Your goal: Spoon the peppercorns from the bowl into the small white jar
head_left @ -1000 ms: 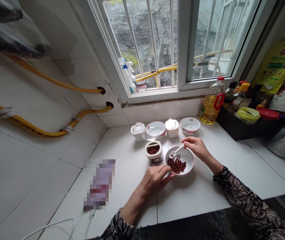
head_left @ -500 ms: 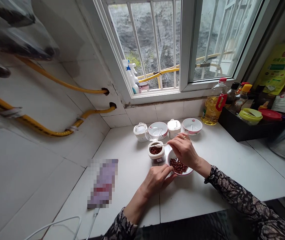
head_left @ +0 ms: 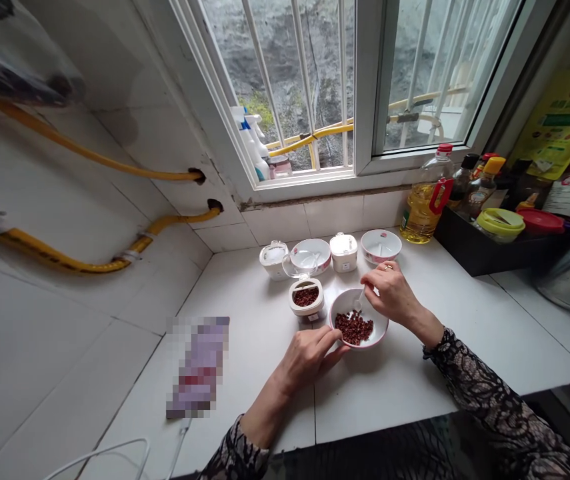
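Note:
My left hand [head_left: 312,357] grips the near left rim of a white bowl [head_left: 379,327], thumb at the edge and fingers below. Small dark red-brown grains that look like Sichuan peppercorns [head_left: 353,329] lie in the bowl. A small white spoon [head_left: 359,303] is pinched in my right hand [head_left: 389,290], its head low inside the bowl near the grains. Left of the bowl stands a seasoning jar [head_left: 307,312] with its lid up, holding the same grains. Behind are two white-lidded jars, one on the left [head_left: 274,261] and another [head_left: 343,253] between two flower-patterned bowls.
The flower-patterned bowls [head_left: 311,255] stand along the back. An oil bottle [head_left: 422,207] and a black box of condiments [head_left: 469,250] are at the right. A blurred purple object [head_left: 199,373] with a white cable lies left. Yellow pipes [head_left: 85,260] run along the wall.
My right hand has moved the spoon from above the open jar rightward and down into the bowl. My left hand stays on the bowl's rim. The view has shifted slightly.

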The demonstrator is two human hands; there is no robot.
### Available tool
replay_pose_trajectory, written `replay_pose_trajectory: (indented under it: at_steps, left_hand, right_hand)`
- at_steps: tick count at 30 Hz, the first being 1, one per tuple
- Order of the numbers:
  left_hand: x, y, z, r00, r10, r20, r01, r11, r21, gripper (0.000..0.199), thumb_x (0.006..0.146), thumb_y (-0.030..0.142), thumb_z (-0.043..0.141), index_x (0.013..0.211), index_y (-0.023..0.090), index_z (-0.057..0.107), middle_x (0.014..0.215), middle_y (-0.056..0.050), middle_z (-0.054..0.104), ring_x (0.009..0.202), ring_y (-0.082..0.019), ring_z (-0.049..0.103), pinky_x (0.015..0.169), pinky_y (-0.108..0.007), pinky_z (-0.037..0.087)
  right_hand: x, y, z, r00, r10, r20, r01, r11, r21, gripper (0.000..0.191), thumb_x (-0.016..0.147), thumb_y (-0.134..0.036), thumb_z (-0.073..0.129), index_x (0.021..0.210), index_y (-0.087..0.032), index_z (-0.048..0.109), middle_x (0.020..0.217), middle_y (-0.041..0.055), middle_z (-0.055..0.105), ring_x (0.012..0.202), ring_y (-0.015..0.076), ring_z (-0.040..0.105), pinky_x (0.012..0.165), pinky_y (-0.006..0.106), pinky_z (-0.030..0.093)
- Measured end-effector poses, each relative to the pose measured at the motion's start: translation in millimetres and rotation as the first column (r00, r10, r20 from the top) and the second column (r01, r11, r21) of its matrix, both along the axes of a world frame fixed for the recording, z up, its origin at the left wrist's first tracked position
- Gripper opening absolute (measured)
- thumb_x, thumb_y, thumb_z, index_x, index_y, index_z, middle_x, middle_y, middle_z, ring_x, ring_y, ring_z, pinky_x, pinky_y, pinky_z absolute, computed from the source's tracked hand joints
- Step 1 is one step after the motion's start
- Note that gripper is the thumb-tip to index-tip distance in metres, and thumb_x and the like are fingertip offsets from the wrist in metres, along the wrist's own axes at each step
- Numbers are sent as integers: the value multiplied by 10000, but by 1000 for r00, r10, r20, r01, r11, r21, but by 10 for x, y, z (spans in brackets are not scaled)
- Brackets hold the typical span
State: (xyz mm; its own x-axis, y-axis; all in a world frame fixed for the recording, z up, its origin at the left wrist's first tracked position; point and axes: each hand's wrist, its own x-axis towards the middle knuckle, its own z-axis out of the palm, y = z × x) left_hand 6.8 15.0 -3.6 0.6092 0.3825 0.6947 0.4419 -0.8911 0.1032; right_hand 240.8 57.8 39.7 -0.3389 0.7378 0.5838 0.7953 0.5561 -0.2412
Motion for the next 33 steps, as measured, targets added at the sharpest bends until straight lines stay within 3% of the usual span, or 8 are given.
replay_pose_trajectory:
  at_steps: [4, 9, 15, 21, 26, 33]
  left_hand:
    - [-4, -1, 2, 1000, -9, -5, 9, 1000, 1, 168, 1034, 287, 476, 966, 163, 568, 666, 6, 606, 504, -111, 557, 485, -228, 391]
    - [-7, 1, -8, 1000, -21, -5, 20, 1000, -15, 134, 1018, 266, 499, 983, 159, 572, 683, -1, 614, 518, -117, 567, 488, -226, 397]
    - [-4, 7, -19, 999, -31, 12, 31, 999, -8, 119, 1018, 260, 502, 1008, 159, 564, 692, 0, 621, 521, -111, 567, 496, -220, 394]
    - [-2, -1, 19, 1000, -20, -6, 20, 1000, 0, 161, 1038, 279, 470, 982, 160, 562, 681, 2, 613, 514, -113, 563, 494, -227, 387]
    - [8, -8, 48, 1000, -29, -3, 29, 1000, -1, 172, 1042, 278, 461, 965, 159, 559, 661, 9, 603, 496, -107, 550, 484, -223, 382]
    - [5, -2, 27, 1000, -18, -2, 18, 1000, 3, 173, 1043, 290, 461, 977, 164, 560, 664, 7, 615, 502, -107, 561, 486, -223, 390]
  right_hand:
    - [-111, -42, -80, 996, 10, -92, -18, 996, -82, 176, 823, -92, 551, 783, -201, 684, 721, 30, 742, 710, 197, 613, 887, 398, 393]
    - [-121, -34, -97, 962, -80, -259, 30, 981, -190, 182, 801, -103, 563, 750, -205, 705, 649, 4, 712, 669, 174, 633, 889, 385, 428]
    - [-44, 8, -73, 886, -115, -450, -37, 948, -315, 185, 792, -133, 547, 736, -201, 709, 682, 5, 729, 635, 159, 650, 664, 278, 471]
    - [-131, -26, -115, 945, -116, -306, 59, 980, -189, 169, 801, -112, 582, 772, -204, 719, 678, 13, 725, 705, 186, 647, 920, 404, 419]
    - [-219, -63, -156, 964, -37, -263, -17, 980, -200, 181, 817, -92, 584, 797, -207, 723, 692, 9, 735, 715, 179, 635, 916, 391, 393]
    - [-146, -25, -141, 932, -95, -350, 10, 971, -237, 181, 796, -92, 599, 771, -220, 725, 687, -4, 733, 690, 168, 647, 901, 376, 415]
